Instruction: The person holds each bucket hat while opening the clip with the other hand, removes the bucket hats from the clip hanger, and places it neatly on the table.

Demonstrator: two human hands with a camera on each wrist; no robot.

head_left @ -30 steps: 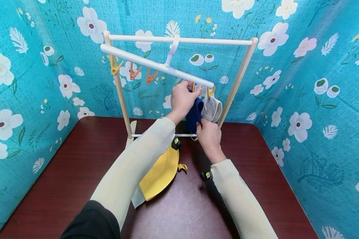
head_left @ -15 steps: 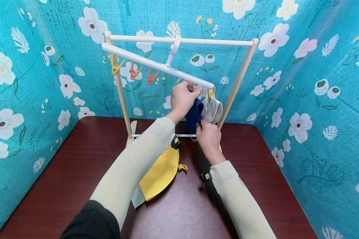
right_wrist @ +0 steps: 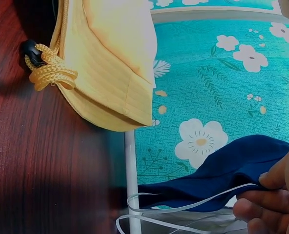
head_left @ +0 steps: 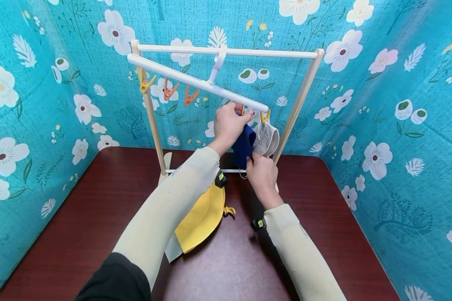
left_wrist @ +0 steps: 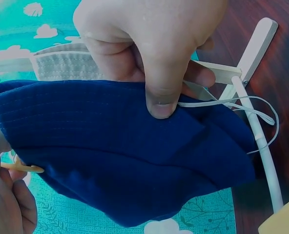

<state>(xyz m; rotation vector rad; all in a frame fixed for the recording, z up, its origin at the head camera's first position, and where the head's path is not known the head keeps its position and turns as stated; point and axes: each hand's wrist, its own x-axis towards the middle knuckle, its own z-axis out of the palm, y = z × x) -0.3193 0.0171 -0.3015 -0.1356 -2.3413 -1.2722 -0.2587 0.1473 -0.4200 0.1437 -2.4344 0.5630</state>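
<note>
In the head view my left hand (head_left: 227,123) pinches a yellow clothespin (head_left: 242,110) under the low right end of the tilted white hanger (head_left: 196,80). A navy blue bucket hat (head_left: 242,146) hangs at that clothespin; how far the clothespin bites it is hidden by my fingers. Lower down, my right hand (head_left: 263,173) holds the hat's edge. In the left wrist view the right thumb lies on the navy cloth (left_wrist: 100,131), near a thin white cord (left_wrist: 208,103). A whitish-grey cloth hat (head_left: 266,138) hangs beside it from another yellow clothespin (head_left: 265,116).
A light wooden rack (head_left: 301,98) carries the hanger on its top bar. Left along the hanger hang another yellow clothespin (head_left: 145,85) and two orange clothespins (head_left: 169,90). A yellow hat (head_left: 201,217) with a knotted cord (head_left: 229,210) lies on the dark red table (head_left: 309,217). Blue floral cloth (head_left: 399,138) surrounds the table.
</note>
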